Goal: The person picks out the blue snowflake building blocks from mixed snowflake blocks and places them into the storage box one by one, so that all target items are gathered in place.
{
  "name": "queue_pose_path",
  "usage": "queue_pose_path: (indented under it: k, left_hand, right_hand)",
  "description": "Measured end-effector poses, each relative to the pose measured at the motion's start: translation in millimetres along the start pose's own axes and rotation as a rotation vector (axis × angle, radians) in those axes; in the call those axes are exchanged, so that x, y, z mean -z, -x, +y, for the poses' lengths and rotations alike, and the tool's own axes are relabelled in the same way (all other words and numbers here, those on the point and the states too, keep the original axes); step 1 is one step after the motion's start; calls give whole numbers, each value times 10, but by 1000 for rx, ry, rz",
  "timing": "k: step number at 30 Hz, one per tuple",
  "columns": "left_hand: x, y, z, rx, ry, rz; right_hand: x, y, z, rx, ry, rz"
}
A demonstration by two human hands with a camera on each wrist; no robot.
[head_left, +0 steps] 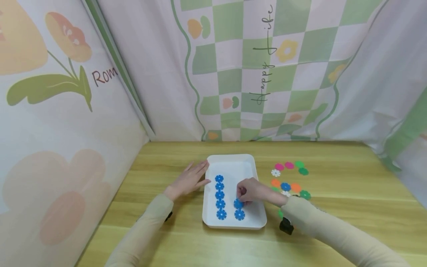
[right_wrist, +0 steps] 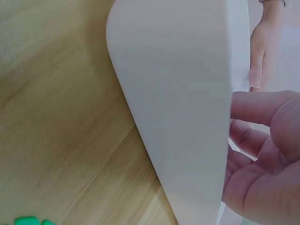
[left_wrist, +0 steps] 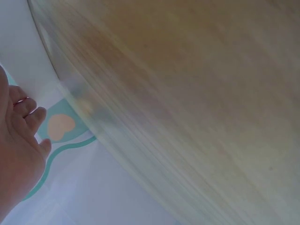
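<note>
A white tray [head_left: 233,165] lies on the table, and a column of several blue snowflake discs [head_left: 219,194] runs along its left side. On its right side a blue snowflake disc [head_left: 239,214] lies near the front, with another blue disc [head_left: 238,203] just behind it. My right hand [head_left: 251,190] reaches over the right rim, its curled fingers pinching that rear disc. In the right wrist view, the tray wall [right_wrist: 173,93] hides the fingertips of this hand [right_wrist: 267,150]. My left hand [head_left: 189,178] touches the tray's left rim with fingers extended.
To the right of the tray, loose snowflake discs in pink [head_left: 279,167], orange [head_left: 295,188], green [head_left: 305,194] and white [head_left: 275,173] lie on the wooden table [head_left: 173,155]. My right forearm [head_left: 320,218] partly covers them. A printed curtain [head_left: 230,55] hangs behind the table.
</note>
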State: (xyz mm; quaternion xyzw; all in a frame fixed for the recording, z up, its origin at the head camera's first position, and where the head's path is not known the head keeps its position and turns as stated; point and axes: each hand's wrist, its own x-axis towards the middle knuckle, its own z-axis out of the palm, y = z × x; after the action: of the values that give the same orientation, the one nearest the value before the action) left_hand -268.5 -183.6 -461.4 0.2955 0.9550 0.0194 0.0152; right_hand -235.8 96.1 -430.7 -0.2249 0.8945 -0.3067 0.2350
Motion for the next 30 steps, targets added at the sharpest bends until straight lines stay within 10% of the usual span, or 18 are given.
queue_pose_path:
  k: [14,30]
  left_hand:
    - [10,8,24,-1,20,0]
    - [10,16,16,-5,26,16]
  right_hand:
    - [36,46,-23,12,26,35]
    - [670,569,363,158,48,207]
